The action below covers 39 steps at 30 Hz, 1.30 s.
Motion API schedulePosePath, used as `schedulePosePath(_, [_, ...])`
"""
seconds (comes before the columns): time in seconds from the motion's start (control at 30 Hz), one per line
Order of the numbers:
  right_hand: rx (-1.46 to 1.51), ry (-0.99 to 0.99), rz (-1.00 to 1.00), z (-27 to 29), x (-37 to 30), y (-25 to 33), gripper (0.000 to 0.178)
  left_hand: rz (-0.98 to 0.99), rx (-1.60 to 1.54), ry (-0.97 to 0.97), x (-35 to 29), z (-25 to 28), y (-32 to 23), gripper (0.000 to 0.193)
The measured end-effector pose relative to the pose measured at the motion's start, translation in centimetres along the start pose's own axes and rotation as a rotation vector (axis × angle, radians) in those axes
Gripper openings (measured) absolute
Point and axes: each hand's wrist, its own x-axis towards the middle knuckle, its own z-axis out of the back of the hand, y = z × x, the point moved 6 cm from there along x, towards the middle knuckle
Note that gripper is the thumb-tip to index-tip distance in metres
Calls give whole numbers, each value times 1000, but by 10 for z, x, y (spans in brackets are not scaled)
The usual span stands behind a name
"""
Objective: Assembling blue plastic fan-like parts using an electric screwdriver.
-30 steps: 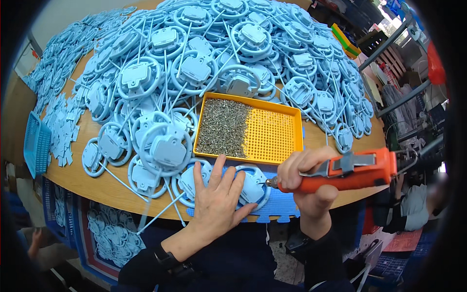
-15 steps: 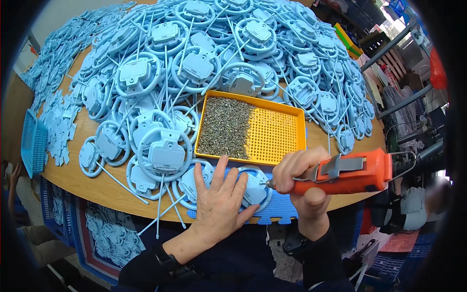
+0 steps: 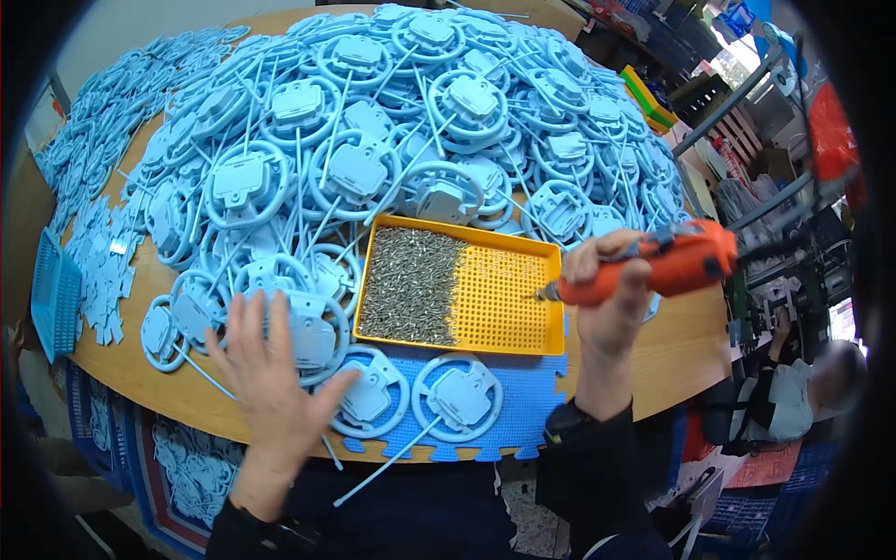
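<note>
My right hand (image 3: 605, 327) is wrapped round an orange electric screwdriver (image 3: 667, 266), its tip above the right end of a yellow tray (image 3: 509, 299). Small metal screws (image 3: 406, 285) fill the tray's left half. My left hand (image 3: 280, 397), fingers spread, hovers over or touches a light blue plastic ring with a boxy centre (image 3: 317, 331); contact is unclear. On a blue foam mat (image 3: 534, 387) lie two such rings: one ring (image 3: 366, 399) beside my left thumb, and another ring (image 3: 462, 397) with its thin stem pointing toward me.
A high heap of the same blue rings (image 3: 355, 168) covers the table behind the tray. Flat blue pieces (image 3: 105, 271) and a blue basket (image 3: 56, 299) lie at the left. Crates (image 3: 191, 467) of blue parts stand below the edge. Another person (image 3: 793, 401) is at the far right.
My left hand has left the mat's rings and moved left. The screwdriver has lifted off the right ring and moved up over the tray's end. The whole view has shifted slightly.
</note>
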Motion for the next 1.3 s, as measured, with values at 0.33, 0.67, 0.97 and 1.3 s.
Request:
schedulePosePath(0.33, [-32,-39,-3,11,20,-54,48,84,0,78,22,-11,37,83])
schedulePosePath(0.67, [35,-107,-11,94,15,-72,34,2,-90,44,17,-11,25,68])
schedulePosePath(0.97, [-68,-27,90,59,27,-39,36,-133,-87,83,1,2,41,81])
schedulePosePath(1.3, [69,147,54,-82,-20,36,61,-177,-385,226,-21,15,2,72])
